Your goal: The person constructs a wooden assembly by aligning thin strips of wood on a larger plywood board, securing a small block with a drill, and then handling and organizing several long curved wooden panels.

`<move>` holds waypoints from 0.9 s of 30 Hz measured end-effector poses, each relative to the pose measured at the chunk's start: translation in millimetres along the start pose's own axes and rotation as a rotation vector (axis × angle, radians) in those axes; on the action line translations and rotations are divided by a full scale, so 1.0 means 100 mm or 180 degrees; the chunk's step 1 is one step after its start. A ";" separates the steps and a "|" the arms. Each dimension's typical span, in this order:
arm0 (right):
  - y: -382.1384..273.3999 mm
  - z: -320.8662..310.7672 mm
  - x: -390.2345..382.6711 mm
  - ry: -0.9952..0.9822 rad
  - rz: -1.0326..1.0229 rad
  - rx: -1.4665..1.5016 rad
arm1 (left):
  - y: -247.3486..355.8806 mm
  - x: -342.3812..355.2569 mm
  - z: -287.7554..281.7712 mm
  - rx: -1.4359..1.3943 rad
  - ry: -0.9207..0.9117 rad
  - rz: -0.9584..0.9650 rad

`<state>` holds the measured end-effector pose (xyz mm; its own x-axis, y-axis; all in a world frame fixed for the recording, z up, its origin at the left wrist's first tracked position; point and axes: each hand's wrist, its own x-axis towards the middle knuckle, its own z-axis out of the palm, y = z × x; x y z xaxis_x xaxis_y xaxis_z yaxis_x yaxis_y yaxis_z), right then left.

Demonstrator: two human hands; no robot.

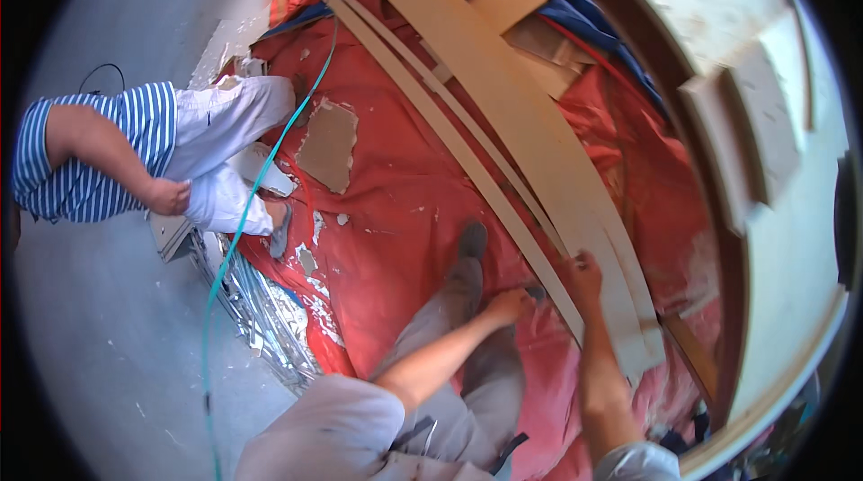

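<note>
My right hand [584, 272] grips the near end of a long narrow curved wooden strip [467, 155] that runs away over the red tarp [395, 193]. Beside it lies a wider curved plywood strip [539, 139], touching the hand's outer side. My left hand [511, 305] is closed just left of the narrow strip's near end, over my knee; whether it holds something small is hidden. My grey-trousered leg and shoe [471, 240] rest on the tarp.
Another person in a striped shirt and white trousers [153, 153] crouches at the left by a teal hose [235, 238]. A large round wooden structure [773, 166] fills the right. A board scrap [328, 144] and foil sheets [270, 319] lie about.
</note>
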<state>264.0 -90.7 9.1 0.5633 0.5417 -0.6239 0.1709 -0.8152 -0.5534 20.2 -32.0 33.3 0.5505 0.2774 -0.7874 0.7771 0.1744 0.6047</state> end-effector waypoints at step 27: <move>0.02 1.26 1.50 -0.0099 -0.0765 -0.1631 | 0.03 0.66 -0.62 -0.0129 -0.0039 0.0038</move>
<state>247.0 14.4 -155.2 0.4374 0.7238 -0.5337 0.6663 -0.6594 -0.3482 40.1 45.3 -9.9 0.5635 0.2681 -0.7814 0.7577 0.2093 0.6182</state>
